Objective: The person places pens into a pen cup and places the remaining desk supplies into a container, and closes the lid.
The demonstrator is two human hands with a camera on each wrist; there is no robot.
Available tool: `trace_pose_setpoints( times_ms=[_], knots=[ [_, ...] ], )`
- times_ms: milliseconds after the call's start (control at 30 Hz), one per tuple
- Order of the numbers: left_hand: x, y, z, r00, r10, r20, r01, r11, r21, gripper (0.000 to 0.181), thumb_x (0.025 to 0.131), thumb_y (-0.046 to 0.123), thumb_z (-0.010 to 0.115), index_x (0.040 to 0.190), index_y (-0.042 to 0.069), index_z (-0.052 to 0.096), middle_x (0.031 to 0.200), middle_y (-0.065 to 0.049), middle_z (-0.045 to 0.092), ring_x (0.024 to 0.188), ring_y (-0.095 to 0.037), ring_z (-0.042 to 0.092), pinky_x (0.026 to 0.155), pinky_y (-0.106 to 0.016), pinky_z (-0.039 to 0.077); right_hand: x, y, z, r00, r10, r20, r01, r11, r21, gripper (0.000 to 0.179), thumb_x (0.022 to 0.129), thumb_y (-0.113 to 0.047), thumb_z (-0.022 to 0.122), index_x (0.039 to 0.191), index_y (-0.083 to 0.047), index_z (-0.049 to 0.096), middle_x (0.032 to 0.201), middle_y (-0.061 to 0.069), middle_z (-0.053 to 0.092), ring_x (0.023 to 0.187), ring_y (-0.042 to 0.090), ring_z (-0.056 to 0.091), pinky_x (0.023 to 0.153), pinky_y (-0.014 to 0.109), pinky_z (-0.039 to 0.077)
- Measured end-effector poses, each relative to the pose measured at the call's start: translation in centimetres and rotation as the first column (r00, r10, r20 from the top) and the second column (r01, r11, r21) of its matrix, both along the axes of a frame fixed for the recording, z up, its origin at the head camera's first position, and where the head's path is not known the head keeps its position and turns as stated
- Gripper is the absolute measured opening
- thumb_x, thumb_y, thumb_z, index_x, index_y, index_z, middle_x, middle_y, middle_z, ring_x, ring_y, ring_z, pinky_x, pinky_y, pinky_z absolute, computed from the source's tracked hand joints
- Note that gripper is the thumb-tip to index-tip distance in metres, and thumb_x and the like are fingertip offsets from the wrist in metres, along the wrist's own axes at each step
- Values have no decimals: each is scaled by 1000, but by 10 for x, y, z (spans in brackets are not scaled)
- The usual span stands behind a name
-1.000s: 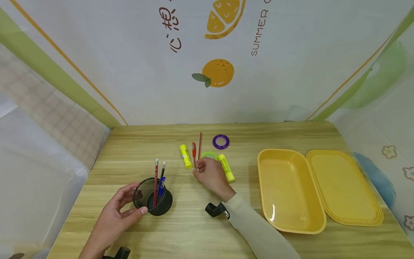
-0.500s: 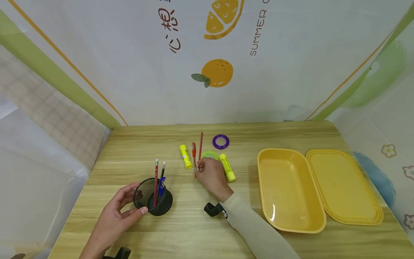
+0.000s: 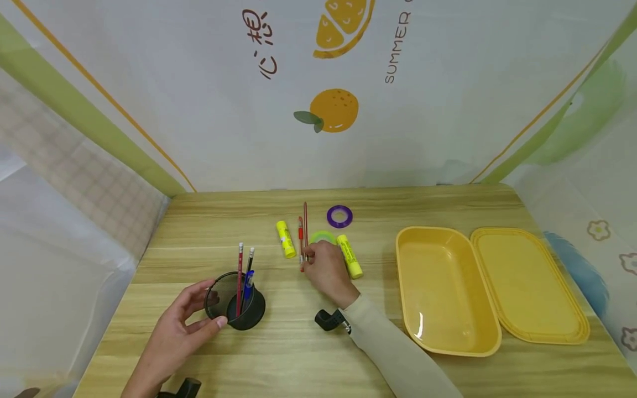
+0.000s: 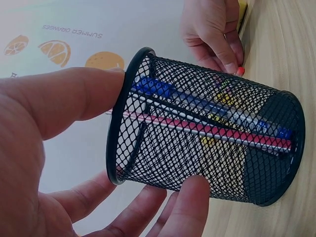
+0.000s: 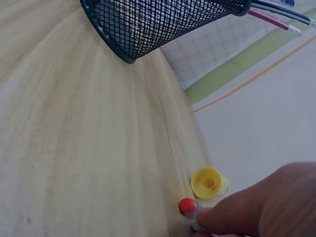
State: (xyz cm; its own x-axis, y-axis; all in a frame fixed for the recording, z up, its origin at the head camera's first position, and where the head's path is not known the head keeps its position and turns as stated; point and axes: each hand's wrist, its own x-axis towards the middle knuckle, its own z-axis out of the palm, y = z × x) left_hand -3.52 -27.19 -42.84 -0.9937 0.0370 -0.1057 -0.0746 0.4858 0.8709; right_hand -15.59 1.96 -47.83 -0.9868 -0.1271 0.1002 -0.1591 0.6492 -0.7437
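A pencil cup (image 3: 255,310) of black mesh is held by the left hand (image 3: 171,331); its thumb and fingers are spread apart and curled round the rim from the left. The cup is placed on the left part of the wooden table (image 3: 308,359); whether it is quite upright or a little tilted cannot be told. In it are contained a red pencil (image 3: 240,271), a black pencil (image 3: 251,254) and a blue pen (image 3: 249,283).

By the right hand (image 3: 328,271), near the middle of the table, the red pen (image 3: 301,235) is pinched close to its lower end, between thumb and bent fingers. The thin pencil (image 3: 306,221) is laid just beside this pen, and its near end is hidden at the fingertips; whether it is gripped too cannot be told.

To the left of the pen a glue stick (image 3: 286,239) is seen. The green tape (image 3: 322,237) is partly covered by the right hand, and just to its right a second glue stick (image 3: 350,257) is laid. The purple tape (image 3: 330,216) is found farther back. At the right side, the yellow box (image 3: 448,287) is placed with its inside turned up, and the flat lid (image 3: 530,284) is laid close along it.
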Motion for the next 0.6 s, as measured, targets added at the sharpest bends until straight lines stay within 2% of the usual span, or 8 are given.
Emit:
trace_pose_setpoints(
  times_ms=[233, 400, 600],
  knots=[
    [0, 0, 1, 1000, 3, 12, -3, 1000, -4, 73, 95, 19, 83, 157, 16, 45, 143, -14, 60, 119, 4, 60, 86, -20, 60, 1, -3, -1, 998, -13, -69, 18, 997, 69, 27, 82, -3, 86, 109, -6, 84, 92, 5, 79, 77, 11, 67, 74, 33, 61],
    [0, -1, 0, 1000, 7, 14, -7, 1000, -8, 74, 95, 19, 83, 158, 16, 44, 144, -13, 59, 119, 5, 60, 87, -20, 59, 1, -6, -4, 993, -28, -117, 46, 986, 160, 23, 81, -13, 90, 103, -9, 85, 94, 4, 78, 80, 15, 68, 78, 37, 59],
    [0, 0, 0, 1000, 7, 15, -7, 1000, -7, 73, 94, 20, 83, 157, 16, 45, 143, -14, 60, 119, 4, 60, 86, -21, 60, 0, -8, -7, 987, -28, -156, 59, 979, 194, 16, 84, -17, 91, 96, -8, 84, 86, 3, 78, 67, 11, 62, 65, 33, 57]
  ],
)
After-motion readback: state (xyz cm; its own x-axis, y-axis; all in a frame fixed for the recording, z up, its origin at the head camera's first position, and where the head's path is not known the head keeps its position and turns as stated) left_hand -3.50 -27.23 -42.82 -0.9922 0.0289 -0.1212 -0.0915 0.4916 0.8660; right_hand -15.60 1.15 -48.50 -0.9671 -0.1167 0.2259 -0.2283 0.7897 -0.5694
